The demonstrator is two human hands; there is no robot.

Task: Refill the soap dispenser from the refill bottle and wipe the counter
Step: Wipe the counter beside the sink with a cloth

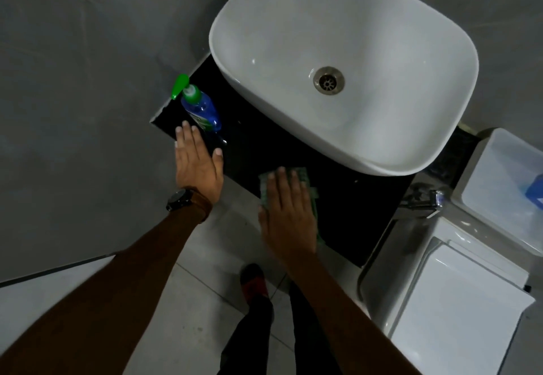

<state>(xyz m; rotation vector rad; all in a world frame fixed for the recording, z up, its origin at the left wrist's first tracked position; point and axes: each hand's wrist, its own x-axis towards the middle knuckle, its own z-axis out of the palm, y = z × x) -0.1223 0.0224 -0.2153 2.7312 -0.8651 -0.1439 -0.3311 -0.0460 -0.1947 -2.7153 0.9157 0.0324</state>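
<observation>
No brand name or writing can be read anywhere: the soap dispenser (pixel 197 106), a blue bottle with a green pump top and a green-and-white label, shows its label only as a smear of colour, partly covered by fingertips. It stands on the far left corner of the black counter (pixel 346 198), just beside the rim of the white basin (pixel 338 60). The left hand (pixel 197 163) lies flat on the counter's left edge, fingers straight and close together, thumb spread out to the side, its fingertips at the foot of the dispenser; whether they touch the bottle cannot be told. A dark wristwatch (pixel 179 198) sits on that wrist above a brown sleeve. The right hand (pixel 283 213) presses flat, fingers straight and slightly spread, on a green checked cloth (pixel 302 176) that lies on the front part of the counter below the basin; most of the cloth is hidden under the palm, only its far edge and right side showing. A chrome fitting (pixel 423 202) juts out at the counter's right end, blurred and hard to make out. To the right, a white toilet (pixel 458 292) is cut off by the frame, and a blue object (pixel 534 191) on its tank is mostly out of view, too little showing to tell what it is.
</observation>
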